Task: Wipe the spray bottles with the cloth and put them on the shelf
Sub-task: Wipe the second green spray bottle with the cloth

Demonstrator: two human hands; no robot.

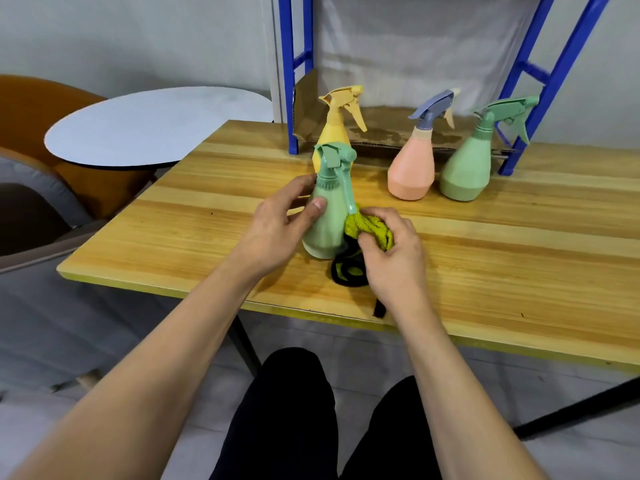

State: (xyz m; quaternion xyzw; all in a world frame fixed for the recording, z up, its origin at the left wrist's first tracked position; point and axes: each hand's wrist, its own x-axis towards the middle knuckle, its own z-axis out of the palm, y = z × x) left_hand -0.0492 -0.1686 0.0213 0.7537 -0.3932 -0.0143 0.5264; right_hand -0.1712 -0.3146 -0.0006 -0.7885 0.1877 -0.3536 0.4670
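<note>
Right hand (391, 251) rubs cloth (369, 230); green bottle (327, 216) upright, trigger toward camera.

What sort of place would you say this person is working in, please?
Probably a small workroom or storage corner, not a home kitchen: a plain wooden folding table, a blue metal shelf rack lined with brown cardboard, and a round white side table.
</note>
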